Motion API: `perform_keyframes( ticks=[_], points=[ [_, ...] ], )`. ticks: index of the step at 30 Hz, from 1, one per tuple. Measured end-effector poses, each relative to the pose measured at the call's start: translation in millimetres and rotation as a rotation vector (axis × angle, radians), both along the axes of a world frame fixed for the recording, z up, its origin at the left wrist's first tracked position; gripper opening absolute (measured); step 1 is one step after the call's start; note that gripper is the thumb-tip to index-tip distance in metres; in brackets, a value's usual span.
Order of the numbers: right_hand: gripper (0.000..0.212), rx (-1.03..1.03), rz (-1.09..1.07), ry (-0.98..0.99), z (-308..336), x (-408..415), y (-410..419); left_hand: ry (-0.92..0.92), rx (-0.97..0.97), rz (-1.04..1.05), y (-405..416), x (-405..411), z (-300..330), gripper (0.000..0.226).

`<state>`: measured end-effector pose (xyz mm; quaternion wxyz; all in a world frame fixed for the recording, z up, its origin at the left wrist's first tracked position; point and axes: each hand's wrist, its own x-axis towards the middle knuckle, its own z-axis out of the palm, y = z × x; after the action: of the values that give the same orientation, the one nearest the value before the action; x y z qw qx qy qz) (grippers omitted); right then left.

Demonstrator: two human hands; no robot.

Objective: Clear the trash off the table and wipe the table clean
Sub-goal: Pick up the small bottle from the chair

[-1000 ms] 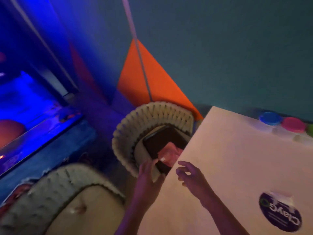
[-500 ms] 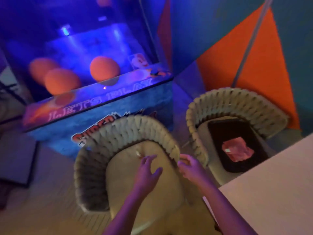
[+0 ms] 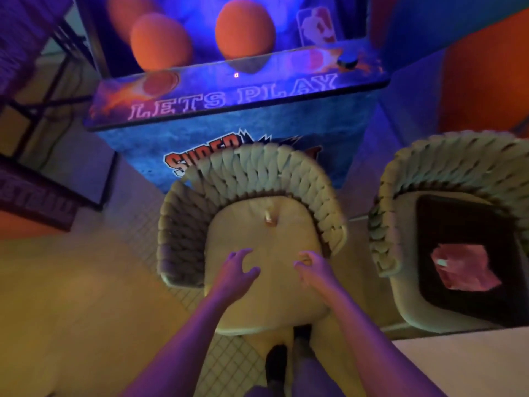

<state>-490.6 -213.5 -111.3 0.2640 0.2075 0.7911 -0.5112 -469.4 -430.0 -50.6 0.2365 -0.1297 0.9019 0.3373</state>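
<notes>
Head view, looking down. The tabletop (image 3: pixel 463 365) shows only as a pale corner at the lower right. Just beyond it stands a woven cream chair (image 3: pixel 446 164) carrying a dark tray (image 3: pixel 446 224), and a crumpled pink napkin (image 3: pixel 463 267) lies on that tray. A second woven chair (image 3: pixel 257 173) stands to its left, directly below the camera, with a cream seat cushion (image 3: pixel 257 305). A small pale scrap (image 3: pixel 269 217) lies near the back of this cushion, too blurred to identify.

Both hands reach out over the cushion. The left hand (image 3: pixel 236 270) has its fingers spread and loosely bent, holding nothing. The right hand (image 3: pixel 310 267) has its fingers curled inward; whether they pinch anything cannot be told.

Behind the chairs stands a blue-lit arcade basketball machine (image 3: pixel 237 118). Its ledge reads "LETS PLAY", and the front panel shows "SUPER", with the rest of the words hidden by the chair back. An NBA logo (image 3: pixel 316 25) appears above the ledge, beside two orange basketballs (image 3: pixel 244 30). The tiled floor (image 3: pixel 86 296) glows yellow.
</notes>
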Motion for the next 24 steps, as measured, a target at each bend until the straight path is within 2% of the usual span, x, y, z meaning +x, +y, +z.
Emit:
perform_keyframes(
  ticks=[12,24],
  points=[
    [0.039,0.105,0.200,-0.091,-12,-72,7,-0.091,-0.113,-0.010,34,-63,-34,0.060],
    [0.040,0.251,0.360,-0.073,-94,-151,-26,-0.198,-0.214,-0.130,18,-148,-130,0.059]
  ],
)
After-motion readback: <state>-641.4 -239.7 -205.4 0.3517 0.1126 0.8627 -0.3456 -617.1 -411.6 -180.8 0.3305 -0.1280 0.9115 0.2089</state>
